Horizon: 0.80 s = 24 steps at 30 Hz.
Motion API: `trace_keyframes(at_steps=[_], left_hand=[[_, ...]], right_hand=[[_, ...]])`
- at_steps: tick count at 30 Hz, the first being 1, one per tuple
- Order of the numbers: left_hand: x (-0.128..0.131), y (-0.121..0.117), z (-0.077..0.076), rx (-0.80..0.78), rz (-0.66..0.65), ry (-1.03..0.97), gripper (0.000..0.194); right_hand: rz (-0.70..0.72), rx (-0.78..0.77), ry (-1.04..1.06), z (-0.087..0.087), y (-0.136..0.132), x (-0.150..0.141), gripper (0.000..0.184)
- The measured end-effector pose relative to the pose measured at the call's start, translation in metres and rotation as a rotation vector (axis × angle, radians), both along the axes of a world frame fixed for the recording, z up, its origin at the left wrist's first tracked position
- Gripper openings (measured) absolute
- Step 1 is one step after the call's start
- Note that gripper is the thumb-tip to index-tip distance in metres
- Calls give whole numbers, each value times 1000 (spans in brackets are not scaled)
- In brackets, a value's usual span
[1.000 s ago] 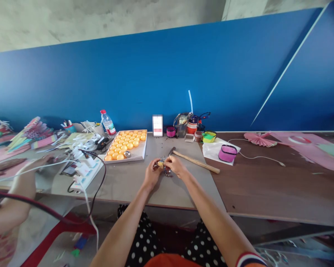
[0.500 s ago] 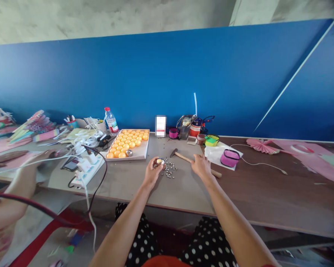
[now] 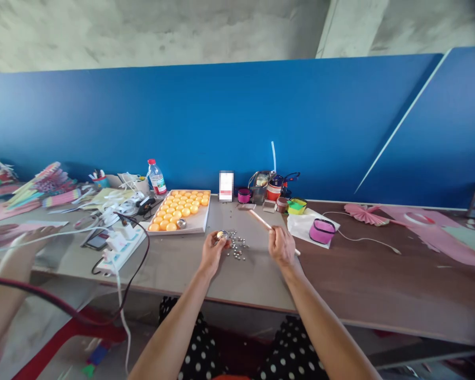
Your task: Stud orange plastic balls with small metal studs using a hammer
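Note:
My left hand [image 3: 212,252] is closed around an orange ball [image 3: 220,234] partly covered with shiny silver studs, held just above the table. Beside it, many small silver studs [image 3: 236,248] lie scattered on the grey board [image 3: 245,279]. My right hand [image 3: 282,244] grips the wooden handle of a hammer [image 3: 260,217], its head pointing away from me and somewhat blurred. Further left, a shallow white tray [image 3: 201,224] holds rows of plain orange balls [image 3: 174,210], and one silver-covered ball [image 3: 181,224] sits at its near edge.
A power strip [image 3: 122,250] with plugs and cables stands left of the board. A water bottle [image 3: 157,179], a phone-like screen [image 3: 226,186] and a red cup [image 3: 274,190] line the blue partition [image 3: 229,121]. A purple pouch [image 3: 322,230] rests at right. Another person's arm [image 3: 16,264] reaches in at far left.
My right hand has left the ball, gone right and taken hold of the hammer handle, and the hammer has lifted. My left hand keeps the ball and has shifted slightly left.

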<state>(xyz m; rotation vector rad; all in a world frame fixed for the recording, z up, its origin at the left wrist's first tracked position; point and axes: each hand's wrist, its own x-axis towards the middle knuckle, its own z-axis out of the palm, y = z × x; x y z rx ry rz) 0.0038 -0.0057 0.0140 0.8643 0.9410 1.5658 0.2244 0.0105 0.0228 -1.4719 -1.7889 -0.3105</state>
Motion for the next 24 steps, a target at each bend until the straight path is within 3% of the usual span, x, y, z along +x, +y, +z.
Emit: trace_keyframes(at_steps=[5, 16, 19, 24], left_hand=[[0, 0, 0, 1, 10, -7, 44], [1, -4, 3, 40, 5, 22, 42], [1, -3, 3, 54, 14, 3, 43], [1, -2, 2, 50, 31, -5, 41]], right_hand=[[166, 10, -85, 2, -9, -8, 28], [124, 15, -119, -4, -4, -13, 29], [149, 71, -54, -3, -5, -13, 28], [200, 25, -125, -3, -7, -15, 25]])
